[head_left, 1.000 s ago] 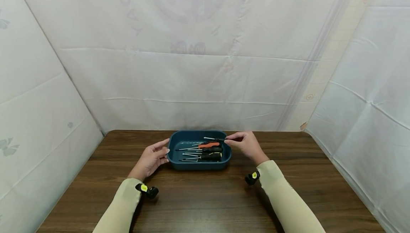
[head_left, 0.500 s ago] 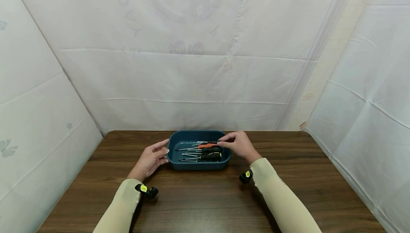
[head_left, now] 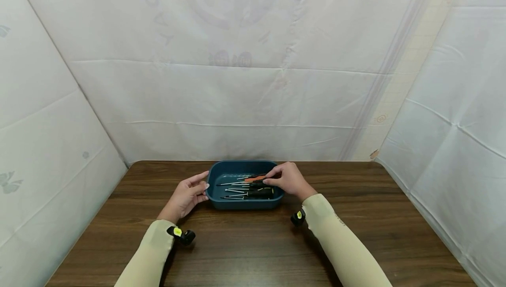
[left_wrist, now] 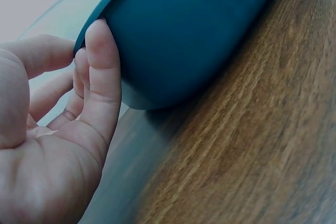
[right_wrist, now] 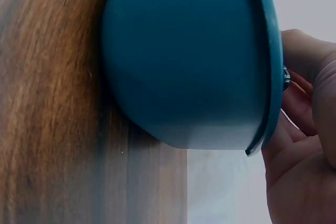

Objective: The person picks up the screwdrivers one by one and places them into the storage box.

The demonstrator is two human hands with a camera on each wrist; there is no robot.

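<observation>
Bracing tray on tabletop with my left hand, fingers straight against its left wall so it stays put | right hand inside over right rim, fingertips pinching a screwdriver handle among the loose drivers.

— How do the person's arms lie?
— Both forearms, in pale sleeves, reach forward and angle inward, each with a small black camera at the wrist.
— And the left hand?
— Palm turned inward, fingers nearly straight and close together, thumb raised.
— The right hand?
— Back upward, fingers bent downward with the fingertips drawn together; whether they pinch anything cannot be told.
</observation>
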